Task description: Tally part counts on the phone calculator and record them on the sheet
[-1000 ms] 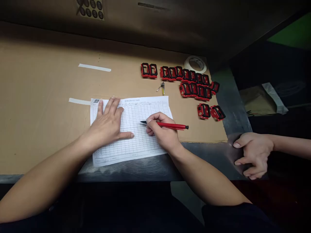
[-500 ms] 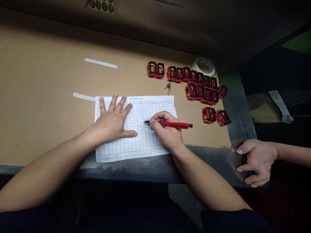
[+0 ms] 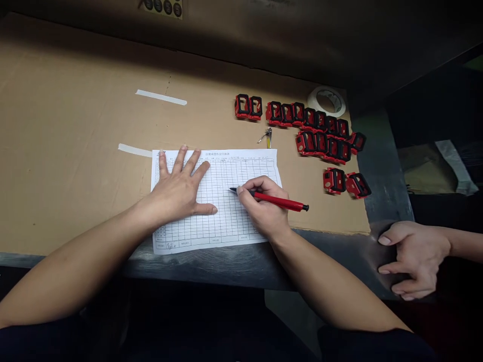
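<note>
A printed form (image 3: 222,221) with a fine grid lies on the cardboard, its lower edge over the dark metal table edge. My left hand (image 3: 179,193) rests flat on its left part, fingers spread. In my right hand (image 3: 266,206) is a red pen (image 3: 285,202) with a black tip, pinched between thumb and fingers. The tip points left at the middle of the grid; whether it touches the paper I cannot tell. Small handwriting shows in the header row and at the bottom left corner of the form. A nail clipper (image 3: 269,137) lies just above the form's top edge.
Several red and black plastic parts (image 3: 310,118) stand in rows at the right, beside a roll of tape (image 3: 326,102). Strips of white tape (image 3: 161,97) stick to the cardboard (image 3: 75,125). Another person's hand (image 3: 417,259) is at the table's right corner.
The whole view has shifted slightly, so things sit a little further right. The pen's back end has dipped lower, while my left hand stays in place on the form.
</note>
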A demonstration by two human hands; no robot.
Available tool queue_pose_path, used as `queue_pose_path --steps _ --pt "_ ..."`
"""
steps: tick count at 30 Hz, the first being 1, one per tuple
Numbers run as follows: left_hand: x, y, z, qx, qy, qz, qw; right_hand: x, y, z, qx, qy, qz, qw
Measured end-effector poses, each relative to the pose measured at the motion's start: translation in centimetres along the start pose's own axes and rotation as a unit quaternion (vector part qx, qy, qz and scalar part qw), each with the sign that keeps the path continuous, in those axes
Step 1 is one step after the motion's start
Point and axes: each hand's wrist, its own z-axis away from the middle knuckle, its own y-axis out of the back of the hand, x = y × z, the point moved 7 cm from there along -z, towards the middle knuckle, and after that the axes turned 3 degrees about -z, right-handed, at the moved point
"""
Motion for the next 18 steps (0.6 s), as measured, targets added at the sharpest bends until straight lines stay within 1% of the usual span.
queue_pose_path --steps 6,12,18 --pt "-0.18 -0.32 -0.14 0.009 -0.004 -0.002 1.0 -0.22 0.3 0.18 0.003 0.025 0.029 0.999" --pt "-0.26 -0.32 -0.02 0.012 -0.007 -0.002 1.0 -0.16 0.02 0.13 -0.002 0.014 0.038 0.999" --pt "-0.6 -0.08 0.11 -0.002 -0.003 -0.003 1.0 -0.14 0.23 0.12 -0.008 0.006 0.027 1.0"
